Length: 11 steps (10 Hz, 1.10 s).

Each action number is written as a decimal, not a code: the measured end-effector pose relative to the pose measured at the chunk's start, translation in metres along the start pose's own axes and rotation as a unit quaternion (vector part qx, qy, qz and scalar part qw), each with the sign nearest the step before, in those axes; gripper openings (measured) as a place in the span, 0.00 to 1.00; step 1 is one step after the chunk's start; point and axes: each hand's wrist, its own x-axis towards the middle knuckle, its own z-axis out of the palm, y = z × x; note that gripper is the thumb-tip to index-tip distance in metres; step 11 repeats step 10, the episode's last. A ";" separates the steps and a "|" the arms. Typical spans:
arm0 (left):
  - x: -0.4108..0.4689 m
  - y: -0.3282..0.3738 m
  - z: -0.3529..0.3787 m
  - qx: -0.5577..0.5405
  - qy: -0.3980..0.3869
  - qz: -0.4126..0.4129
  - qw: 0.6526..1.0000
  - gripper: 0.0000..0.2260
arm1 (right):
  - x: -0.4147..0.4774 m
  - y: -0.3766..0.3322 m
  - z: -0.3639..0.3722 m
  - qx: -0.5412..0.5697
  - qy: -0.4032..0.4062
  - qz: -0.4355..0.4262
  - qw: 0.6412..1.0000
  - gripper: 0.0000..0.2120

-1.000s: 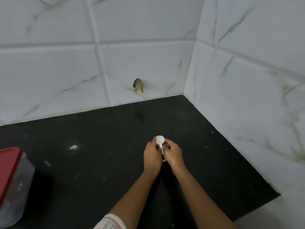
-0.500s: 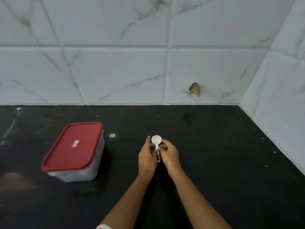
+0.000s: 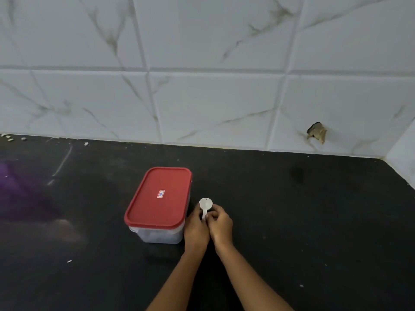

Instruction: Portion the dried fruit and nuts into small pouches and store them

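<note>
White scoop (image 3: 205,204) in the middle of things, bowl up and tipped away from the person, handle running down into both hands. The two hands are pressed close together, knuckle against knuckle. The left hand (image 3: 196,230) grips the handle from the left, with one digit standing up alongside the bowl. The right hand (image 3: 221,225) has its fingers curled over and pinches the handle from the other side. So both are clamped on that scoop, and most of the handle is buried between them. Whether anything sits in the bowl cannot be told from here.

Just left of the hands stands the box (image 3: 157,235), a clear rectangular tub on the counter. Its red lid (image 3: 146,212) is on and flat, with a small label (image 3: 160,193) at the centre. Through the cloudy wall something pale shows, too blurred to name. The left hand overlaps the box's near right corner in this view, and whether it touches the wall cannot be told.

Both forearms come up from the bottom edge over the black counter (image 3: 303,221), which is dotted with small white specks. A faint scratch runs along it far left, and a few pale crumbs (image 3: 9,137) lie at the back edge there.

Behind it all rises the wall (image 3: 213,97), white tiles with grey veining, meeting a side wall at the far right corner. One tile on the right has a ragged hole (image 3: 316,132) low down, just above the counter line and well apart from the hands.
</note>
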 end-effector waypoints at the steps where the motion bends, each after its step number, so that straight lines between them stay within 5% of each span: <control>1: 0.009 -0.007 0.002 -0.003 -0.005 -0.021 1.000 0.15 | 0.002 -0.001 0.004 -0.026 0.001 0.002 1.000 0.11; 4: 0.006 -0.009 0.000 0.082 -0.017 0.033 0.996 0.13 | 0.005 -0.005 0.005 -0.065 0.002 0.013 0.998 0.12; 7: 0.007 -0.006 -0.003 0.087 -0.017 0.010 0.996 0.24 | -0.003 -0.010 0.001 -0.072 0.010 0.016 0.997 0.11; 8: 0.000 -0.002 -0.006 0.081 -0.070 0.093 0.990 0.22 | -0.004 -0.015 -0.004 -0.097 -0.018 0.022 0.995 0.13; 9: 0.006 -0.002 -0.002 0.188 -0.085 0.142 0.968 0.24 | -0.002 -0.027 -0.016 -0.134 -0.036 0.029 0.990 0.15; 11: 0.014 0.014 0.002 0.181 -0.067 0.154 0.969 0.28 | 0.005 -0.041 -0.029 -0.167 -0.020 0.019 0.986 0.18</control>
